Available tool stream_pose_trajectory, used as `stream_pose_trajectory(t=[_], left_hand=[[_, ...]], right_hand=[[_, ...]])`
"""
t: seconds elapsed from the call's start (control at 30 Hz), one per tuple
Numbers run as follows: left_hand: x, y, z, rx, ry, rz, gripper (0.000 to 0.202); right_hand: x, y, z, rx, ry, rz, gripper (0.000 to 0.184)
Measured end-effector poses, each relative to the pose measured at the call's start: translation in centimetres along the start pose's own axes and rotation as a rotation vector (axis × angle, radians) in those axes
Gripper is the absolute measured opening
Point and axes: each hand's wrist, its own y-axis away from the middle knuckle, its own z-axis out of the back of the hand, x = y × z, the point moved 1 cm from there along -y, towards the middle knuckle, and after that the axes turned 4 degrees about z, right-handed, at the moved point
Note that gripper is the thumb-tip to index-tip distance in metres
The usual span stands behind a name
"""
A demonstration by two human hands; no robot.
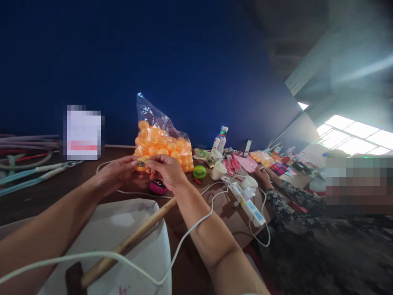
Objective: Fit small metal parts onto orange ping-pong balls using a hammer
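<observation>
My left hand (118,173) and my right hand (168,170) meet over the table, fingertips pinched on a small yellow-orange piece (141,168) with something dull and metallic-looking at its top. Its exact kind is too small to make out. Right behind the hands stands a clear plastic bag (152,110) with many orange balls (162,144) in it. Below my right hand sits a magenta round container (158,187) with dark, shiny contents partly hidden by my fingers. A green striped ball (199,172) lies to the right, with small red bits (197,180) in front of it.
A hammer (132,239) lies across a white sack-like container (144,208) beneath my arms. A white cable (196,224) loops past my right forearm; a power strip (253,209), cups (218,170) and a bottle (221,138) stand rightward. A co-worker's hands (264,175) are further right.
</observation>
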Motion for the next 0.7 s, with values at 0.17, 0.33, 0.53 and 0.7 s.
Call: stream_pose_trajectory(t=[0.17,0.33,0.53,0.7], left_hand=[[0.05,0.2,-0.07,-0.016,0.003,0.008,0.039],[0.22,0.2,0.12,-0.046,0.006,0.027,0.037],[0.07,0.39,-0.11,-0.044,-0.008,0.062,0.039],[0.0,0.47,-0.09,-0.038,-0.017,0.064,0.037]], right_hand=[[0.02,0.03,0.09,0.019,0.021,0.0,0.035],[-0.07,-0.01,0.32,0.038,0.061,-0.03,0.034],[-0.4,-0.2,0.44,0.056,0.091,-0.029,0.031],[-0.36,-0.25,0.61,0.064,0.072,-0.044,0.031]])
